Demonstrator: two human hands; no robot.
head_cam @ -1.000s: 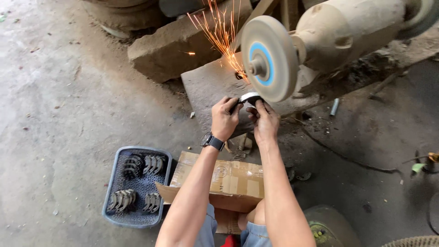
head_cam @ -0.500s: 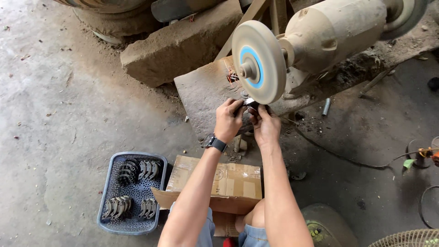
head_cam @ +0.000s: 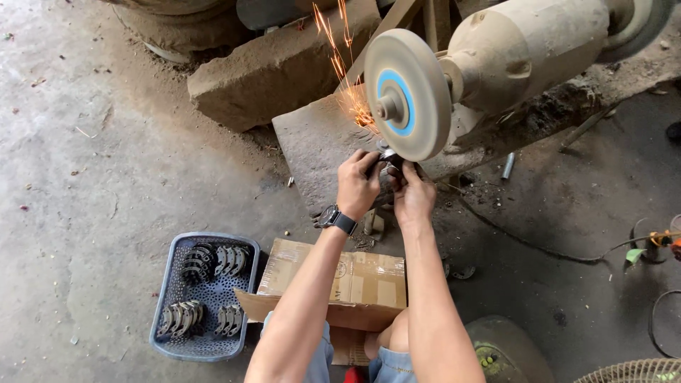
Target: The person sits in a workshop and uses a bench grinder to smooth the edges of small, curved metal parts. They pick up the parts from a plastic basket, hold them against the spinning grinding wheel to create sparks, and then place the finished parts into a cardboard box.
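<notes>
Both hands are up at the grinder wheel (head_cam: pixel 406 96), pinching a small metal part (head_cam: pixel 388 159) against its lower edge. The left hand (head_cam: pixel 357 186) (watch (head_cam: pixel 336 218) on that wrist) grips it from one side, the right hand (head_cam: pixel 413 195) clamps it from the other. Sparks (head_cam: pixel 345 78) shoot up and left off the wheel. Down by the knees there's a cardboard box (head_cam: pixel 340 280), and just left of it a blue basket (head_cam: pixel 202 298) with rows of curved metal pieces on the concrete floor.
</notes>
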